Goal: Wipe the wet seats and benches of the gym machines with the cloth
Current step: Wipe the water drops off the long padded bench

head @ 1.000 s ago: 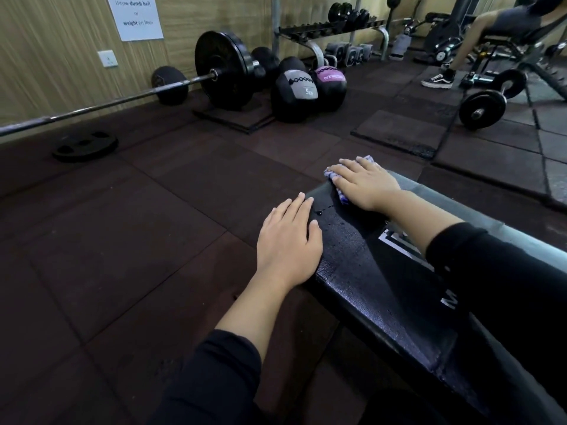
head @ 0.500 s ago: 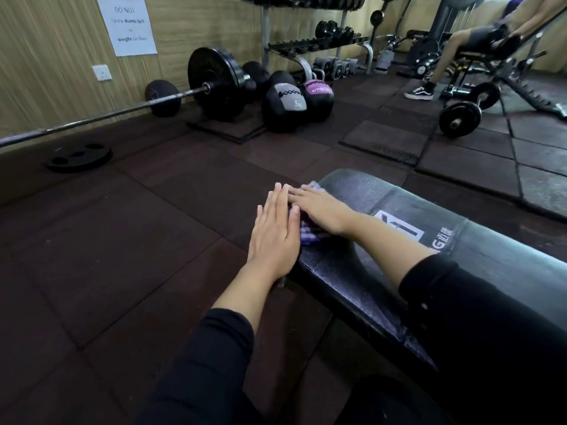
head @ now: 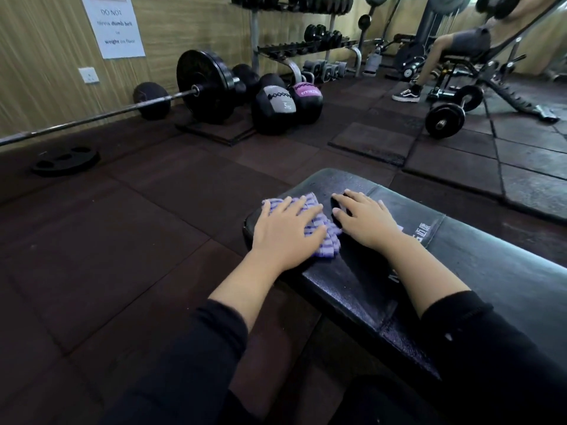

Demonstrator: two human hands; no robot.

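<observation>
Cloth (head: 319, 228) now under left hand (head: 283, 233), not right.

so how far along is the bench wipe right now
Mid-wipe. The left hand presses the purple striped cloth flat on the black bench near its far end; the right hand rests flat beside it. No droplets are clear on the pad, so what is already dry cannot be told. Left: the pad nearer the camera and any other seats.

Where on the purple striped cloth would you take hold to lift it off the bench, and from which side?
Take the bunched near corner of the cloth, coming from the right, between the hands. There the folds stand free of the bench; the left hand lies flat over the rest. The right hand, flat beside it, is closest.
</observation>
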